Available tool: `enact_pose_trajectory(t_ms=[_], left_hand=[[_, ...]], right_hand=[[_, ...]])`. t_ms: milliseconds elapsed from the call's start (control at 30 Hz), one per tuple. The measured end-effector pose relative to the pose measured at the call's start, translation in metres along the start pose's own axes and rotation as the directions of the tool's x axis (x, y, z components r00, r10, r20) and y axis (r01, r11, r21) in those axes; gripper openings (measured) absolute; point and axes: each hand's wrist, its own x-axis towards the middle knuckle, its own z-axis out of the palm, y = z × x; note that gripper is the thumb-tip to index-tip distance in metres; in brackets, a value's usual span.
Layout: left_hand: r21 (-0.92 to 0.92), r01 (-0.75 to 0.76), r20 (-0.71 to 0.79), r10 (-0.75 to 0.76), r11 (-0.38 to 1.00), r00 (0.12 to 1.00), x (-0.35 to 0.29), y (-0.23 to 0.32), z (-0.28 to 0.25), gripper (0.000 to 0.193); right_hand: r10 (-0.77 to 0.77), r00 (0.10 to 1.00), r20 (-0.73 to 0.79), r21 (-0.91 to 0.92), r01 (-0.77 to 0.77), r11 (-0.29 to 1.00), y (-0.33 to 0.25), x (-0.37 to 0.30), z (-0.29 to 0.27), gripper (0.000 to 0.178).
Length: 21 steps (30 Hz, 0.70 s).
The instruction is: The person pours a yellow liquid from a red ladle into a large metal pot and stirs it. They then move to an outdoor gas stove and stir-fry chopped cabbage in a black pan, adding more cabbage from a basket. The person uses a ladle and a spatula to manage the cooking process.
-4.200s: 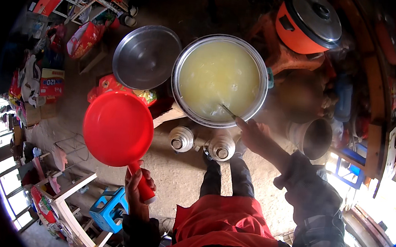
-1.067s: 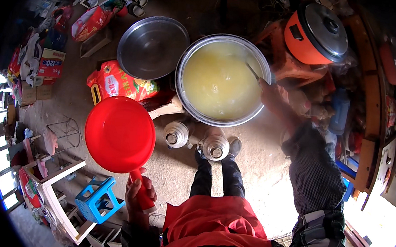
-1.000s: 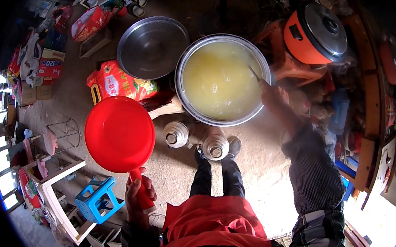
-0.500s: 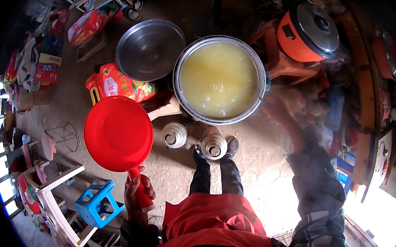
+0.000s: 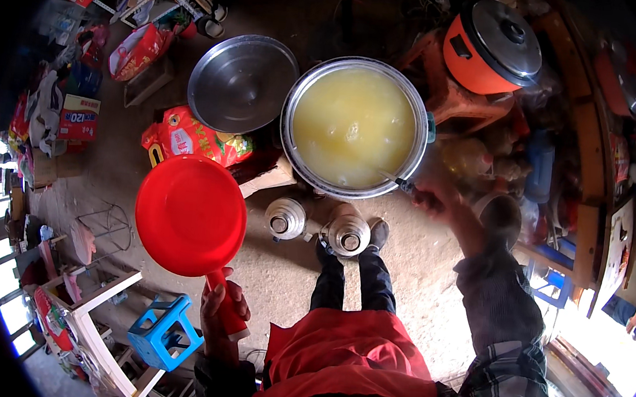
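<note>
Dipping into the yellow liquid [image 5: 348, 110] just inside the near-right rim of the large round metal pot [image 5: 288, 120], a slim dark-handled utensil [image 5: 405, 185] is held by the right hand [image 5: 442, 200], the fingers closed around its handle, though their exact placing is blurred. Half a second earlier, that hand was seen as a blur beside the pot's right side; it has since been brought down toward the near rim. By this shift it is suggested that the liquid is being stirred, with the work being carried along the pot's edge. No such change is shown by the red plastic dipper [image 5: 191, 214]: its handle is still wrapped by the fingers of the left hand [image 5: 213, 314], and its bowl is held to the left of the pot, well apart from it, so no part in the stirring is judged to be played by it. At the far right, by the bright doorway, another person's hand [image 5: 632, 321] has come into view, apart from the work.
</note>
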Motion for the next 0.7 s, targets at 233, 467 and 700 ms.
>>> enact_pose_trajectory(t_ms=[233,467,700], left_hand=[[0.008,-0.004,0.023,0.004,1.000,1.000,-0.001,0.003,0.003,0.036],[0.029,-0.008,-0.005,0.008,1.000,1.000,-0.006,0.008,0.012,0.036],[0.034,0.001,0.018,-0.002,0.999,1.000,-0.009,0.014,0.015,0.037]], right_hand=[[-0.048,0.999,0.015,0.173,0.044,0.984,0.003,-0.025,0.013,0.016],[-0.193,0.981,-0.019,0.158,0.194,0.968,-0.015,-0.057,0.026,0.013],[-0.396,0.915,-0.076,-0.094,0.389,0.917,-0.022,-0.075,0.034,0.033]])
